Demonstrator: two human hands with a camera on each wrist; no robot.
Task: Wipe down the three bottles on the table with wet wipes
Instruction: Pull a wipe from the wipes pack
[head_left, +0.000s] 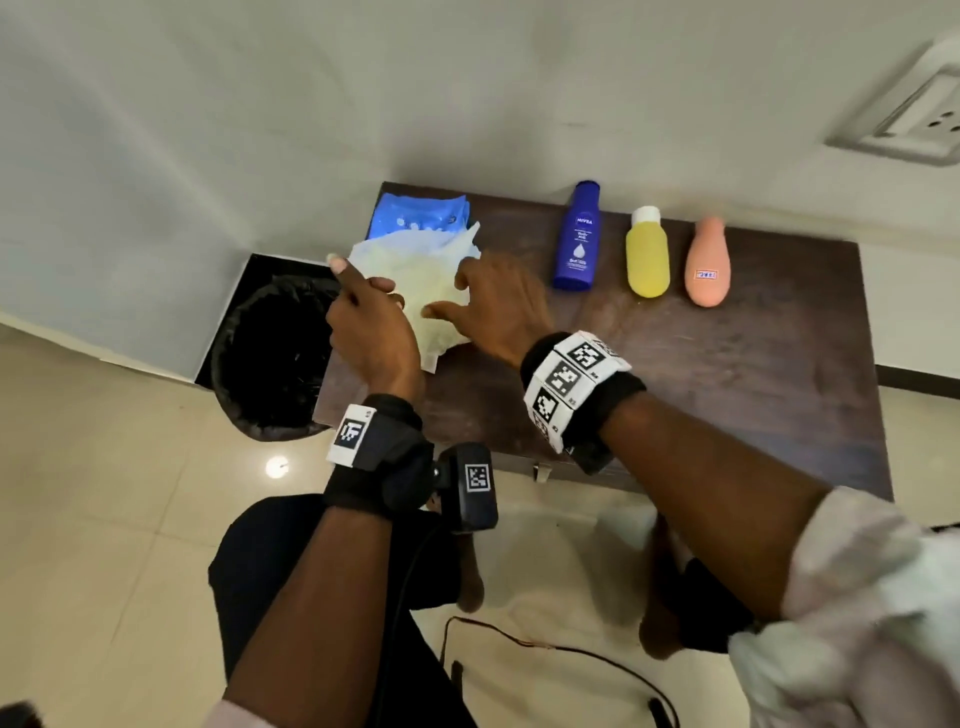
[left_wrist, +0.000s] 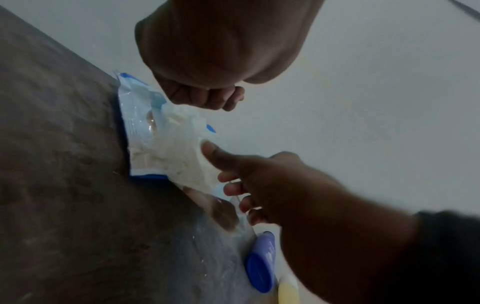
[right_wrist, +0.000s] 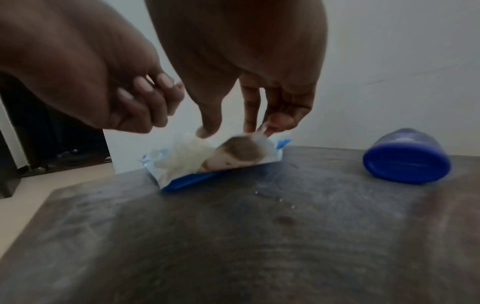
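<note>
Three bottles lie side by side at the back of the dark table (head_left: 727, 389): a blue bottle (head_left: 577, 239) (right_wrist: 407, 156), a yellow bottle (head_left: 647, 260) and a peach bottle (head_left: 707, 270). At the far left corner lies a blue wet wipe pack (head_left: 415, 213) (right_wrist: 187, 181) with a white wet wipe (head_left: 415, 280) (left_wrist: 171, 156) bunched up out of it. My right hand (head_left: 483, 301) (right_wrist: 233, 129) reaches down onto it, thumb on the wipe and fingertips pinching its raised edge. My left hand (head_left: 371, 317) (right_wrist: 140, 102) hovers just left, fingers curled with nothing seen in them.
A black-lined waste bin (head_left: 270, 358) stands on the floor against the table's left edge. The wall runs close behind the table, with a socket plate (head_left: 914, 119) at the upper right. Bare tabletop lies in front of the bottles.
</note>
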